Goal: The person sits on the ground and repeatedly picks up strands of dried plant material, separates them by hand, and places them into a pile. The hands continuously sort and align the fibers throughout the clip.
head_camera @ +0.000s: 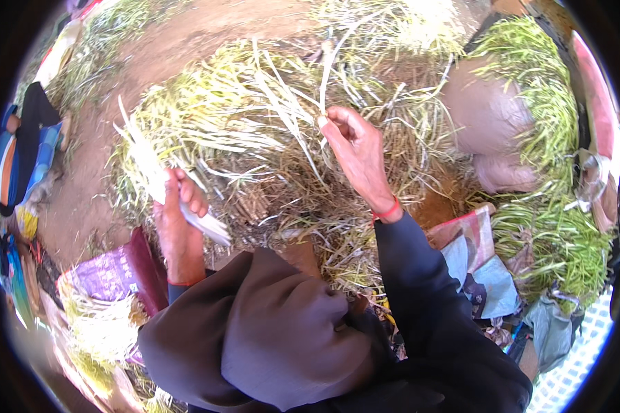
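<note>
My left hand (180, 217) grips a bundle of pale, flat-leaved stalks (147, 162) that look like blanched chives. Their white ends stick out below the palm, and the bundle is washed out by bright light. Raised over the heap, my right hand (354, 149) pinches a few thin stalks between thumb and forefinger. One long white blade (328, 77) curves upward from that pinch. Beneath both hands spreads a heap of yellowish stalks (206, 116), with brown dry plant litter (310, 180) along its near side.
Dark cloth (294, 340) covers the near foreground. Green leaves (532, 77) are piled at the right beside brown sheeting (488, 108). A purple printed bag (101, 273) and more pale stalks (106, 325) lie at the lower left. Part of another person (31, 144) shows at the far left.
</note>
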Available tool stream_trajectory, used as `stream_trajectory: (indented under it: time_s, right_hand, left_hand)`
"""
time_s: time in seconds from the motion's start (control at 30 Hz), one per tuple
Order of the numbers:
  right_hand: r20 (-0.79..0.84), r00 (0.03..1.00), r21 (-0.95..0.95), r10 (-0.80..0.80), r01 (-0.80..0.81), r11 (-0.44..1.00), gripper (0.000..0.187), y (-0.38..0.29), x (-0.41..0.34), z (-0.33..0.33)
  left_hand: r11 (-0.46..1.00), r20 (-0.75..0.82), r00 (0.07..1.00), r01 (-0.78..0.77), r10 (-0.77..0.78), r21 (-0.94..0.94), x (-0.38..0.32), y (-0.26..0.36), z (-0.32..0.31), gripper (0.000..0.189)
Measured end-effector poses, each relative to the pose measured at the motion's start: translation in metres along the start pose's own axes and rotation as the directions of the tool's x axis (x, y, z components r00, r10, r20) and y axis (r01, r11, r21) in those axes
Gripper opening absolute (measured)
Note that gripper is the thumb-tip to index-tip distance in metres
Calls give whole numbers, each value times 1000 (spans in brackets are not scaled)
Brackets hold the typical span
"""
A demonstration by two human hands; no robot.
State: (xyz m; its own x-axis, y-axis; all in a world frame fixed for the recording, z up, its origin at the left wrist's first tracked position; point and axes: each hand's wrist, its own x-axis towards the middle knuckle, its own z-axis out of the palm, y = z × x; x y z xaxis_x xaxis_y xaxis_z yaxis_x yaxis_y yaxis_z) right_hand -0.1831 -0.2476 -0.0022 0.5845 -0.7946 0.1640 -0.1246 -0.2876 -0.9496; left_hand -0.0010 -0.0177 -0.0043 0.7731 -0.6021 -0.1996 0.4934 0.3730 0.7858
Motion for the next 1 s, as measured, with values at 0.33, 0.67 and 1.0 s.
stream_trajectory:
  time_s: [0.33,0.67,1.0]
  right_hand:
    - [198,958,-92,-209,230,969,22,-15,-33,63]
    - [345,797,-248,-496,587,771,16,-14,-47,81]
    - [186,730,-229,-657,683,694,20,0,-58,77]
  left_hand:
    - [974,-7,997,-74,77,215,-7,-2,20,22]
    - [924,46,993,79,-104,374,-2,-26,21,18]
    - [978,13,998,53,-57,202,-5,-12,13,15]
